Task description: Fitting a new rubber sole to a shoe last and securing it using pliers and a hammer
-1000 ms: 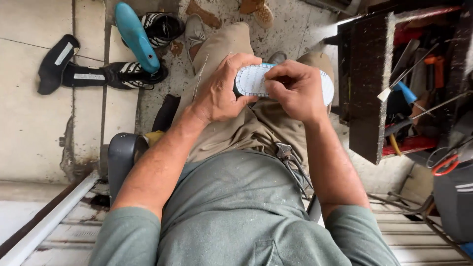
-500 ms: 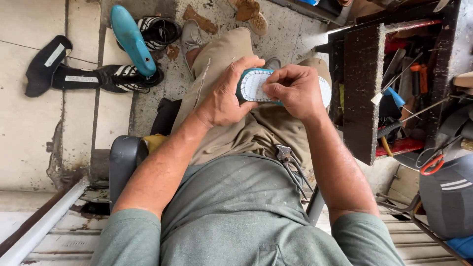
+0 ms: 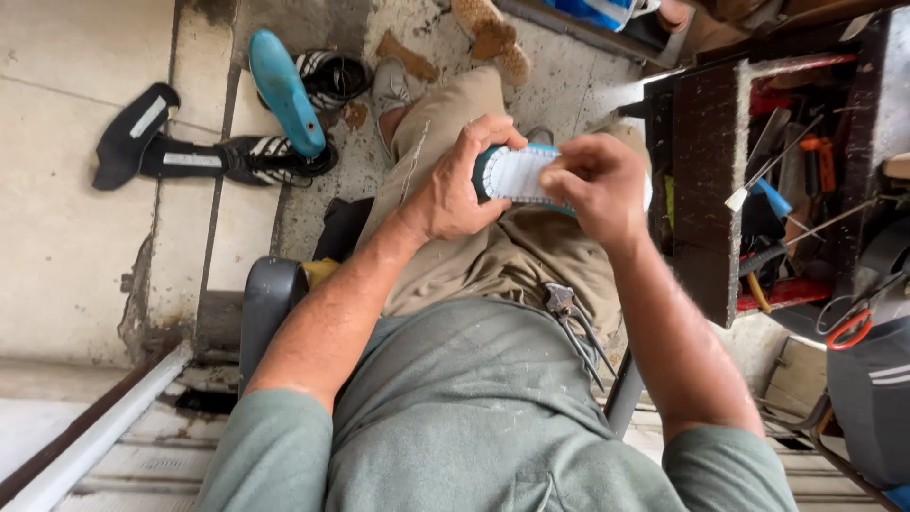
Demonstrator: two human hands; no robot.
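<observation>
Now both hands grip the white-soled shoe over the lap: left hand cupping, right hand pinching (posture unchanged; camera shifted).

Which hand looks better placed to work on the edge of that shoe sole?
Probably the right hand: its fingertips pinch at the top rim of the white shoe sole. The left hand wraps the sole's end, steadying it over the lap.

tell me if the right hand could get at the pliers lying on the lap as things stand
Probably yes. The pliers lie uncovered on the lap just below the right hand, nothing between them, though that hand is now pinching at the white-soled shoe the left hand grips.
</observation>
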